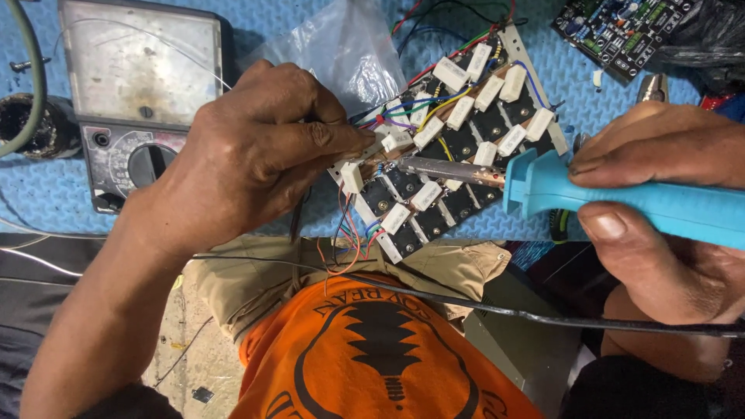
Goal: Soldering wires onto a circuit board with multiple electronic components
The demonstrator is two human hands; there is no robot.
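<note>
My left hand pinches the near-left part of a circuit board that carries several white block resistors, black transistors and coloured wires. My right hand grips the blue handle of a soldering iron. Its metal tip lies across the board and points left, ending close to my left fingertips. The board is tilted, resting over the edge of a blue mat.
A grey analogue multimeter lies at the upper left beside a dark round tin. A clear plastic bag is behind the board. A second green circuit board sits at the upper right. A black cable crosses my lap.
</note>
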